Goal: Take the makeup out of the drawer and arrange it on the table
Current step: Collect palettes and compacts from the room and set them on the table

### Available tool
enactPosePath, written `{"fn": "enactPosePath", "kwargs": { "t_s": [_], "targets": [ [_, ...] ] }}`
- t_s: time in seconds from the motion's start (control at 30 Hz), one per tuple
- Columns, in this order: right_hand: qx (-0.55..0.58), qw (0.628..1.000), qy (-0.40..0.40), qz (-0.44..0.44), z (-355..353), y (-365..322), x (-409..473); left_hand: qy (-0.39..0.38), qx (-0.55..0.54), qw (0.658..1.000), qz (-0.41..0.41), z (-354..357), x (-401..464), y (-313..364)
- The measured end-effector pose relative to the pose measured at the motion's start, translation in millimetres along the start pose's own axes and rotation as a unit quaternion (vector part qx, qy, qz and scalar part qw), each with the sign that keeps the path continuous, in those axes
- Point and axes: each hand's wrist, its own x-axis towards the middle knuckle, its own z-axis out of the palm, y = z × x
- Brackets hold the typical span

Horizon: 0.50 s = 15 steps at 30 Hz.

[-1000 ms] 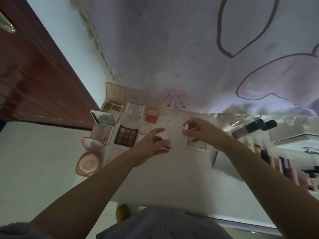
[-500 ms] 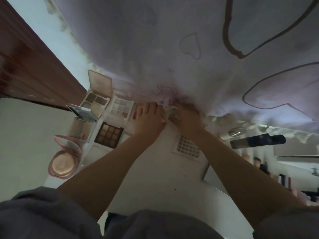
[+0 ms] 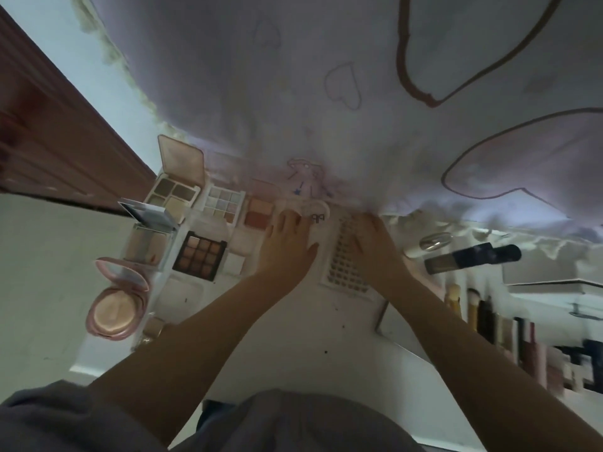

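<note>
Left hand (image 3: 287, 238) flat on round compact (image 3: 315, 212); right hand (image 3: 375, 243) on gridded palette (image 3: 346, 265)

Showing a home bedroom, at a makeup corner. Lying across the far side, pale lilac bedding (image 3: 326, 93) printed with hearts and cartoon outlines, its frilled edge meeting a white table (image 3: 293, 337). Sitting open on the table's left part, eyeshadow palettes (image 3: 199, 256) and a round pink cushion compact (image 3: 114, 308). Standing in a row at the right, bottles and tubes (image 3: 509, 327). Running along the left, a reddish-brown wooden door (image 3: 58, 151) above a pale floor (image 3: 39, 288).
</note>
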Motion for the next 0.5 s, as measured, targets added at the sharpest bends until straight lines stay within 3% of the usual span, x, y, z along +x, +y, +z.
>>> {"fn": "enactPosePath", "kwargs": {
  "t_s": [0.17,0.3,0.37,0.5],
  "targets": [
    [0.027,0.989,-0.018,0.142,16,2,-47,-0.123,-0.11,0.986,-0.039,17,-26,37],
    [0.148,0.959,0.009,0.241,21,0,-43,-0.163,-0.166,0.97,-0.068,14,-23,42],
    [0.25,0.923,0.027,0.291,20,-1,-44,-0.185,-0.192,0.957,-0.116,8,-21,39],
    [0.475,0.807,0.036,0.348,13,-2,-60,-0.217,-0.194,0.943,-0.164,-4,-34,44]
  ]
}}
